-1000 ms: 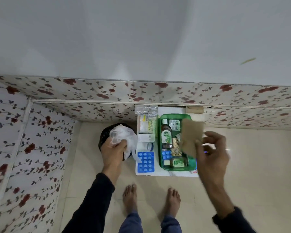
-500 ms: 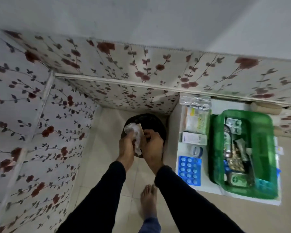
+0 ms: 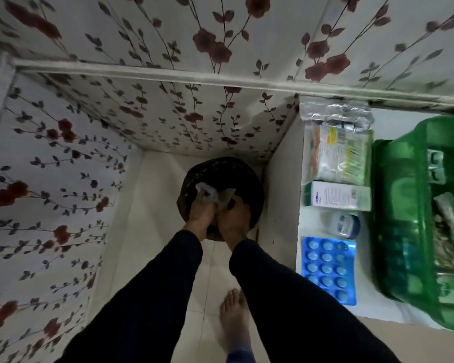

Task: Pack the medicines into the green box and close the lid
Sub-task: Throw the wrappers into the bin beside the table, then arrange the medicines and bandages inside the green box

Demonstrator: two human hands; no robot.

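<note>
Head view, green box [image 3: 414, 210] right of hands' grip [image 3: 215, 205]

Bin [image 3: 249, 179]: I see both hands, the left hand [image 3: 199, 214] and the right hand [image 3: 233, 218], pushed into its mouth side by side. They fill most of the opening.
Wall [image 3: 168, 119]: it stands right behind the bin, so there is no way past at the back.
Shelf side [image 3: 281, 195]: it stands just beside the bin on the right. That gap is thin.
Floor [image 3: 147, 205]: left of the bin is open. A hand could pass there.
Foot [image 3: 233, 318]: it stands under my arms.
Shelf top: the blue pill sheet [image 3: 328, 268], small jar [image 3: 345, 224], white carton [image 3: 336, 196] and packets [image 3: 338, 153] fill the strip beside the green box [image 3: 404, 205]. Above them is clear.
</note>
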